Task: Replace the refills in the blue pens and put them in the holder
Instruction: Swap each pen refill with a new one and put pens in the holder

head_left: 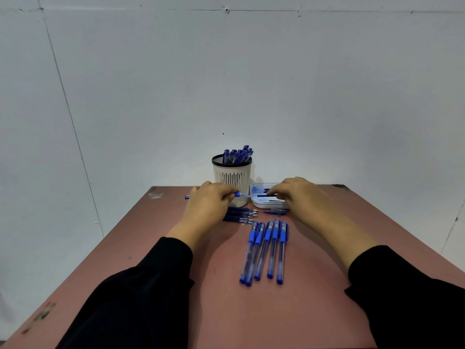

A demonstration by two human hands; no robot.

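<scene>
While left hand (208, 205) gripped pen barrel (240, 194), long axis ran 9-to-3 between hands. Right hand (299, 195) pinched what looked like refill (266, 195) at 3 o'clock end, over white tray (271, 204). Holder (232, 177) sat at 12, nearer left hand.

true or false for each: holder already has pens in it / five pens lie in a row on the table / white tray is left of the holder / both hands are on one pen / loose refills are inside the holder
1. The holder already has pens in it. True.
2. Five pens lie in a row on the table. True.
3. The white tray is left of the holder. False: it sits to its right.
4. The left hand and right hand both hold one pen. True.
5. The loose refills are inside the holder. False: they lie on the table in front of it.
</scene>
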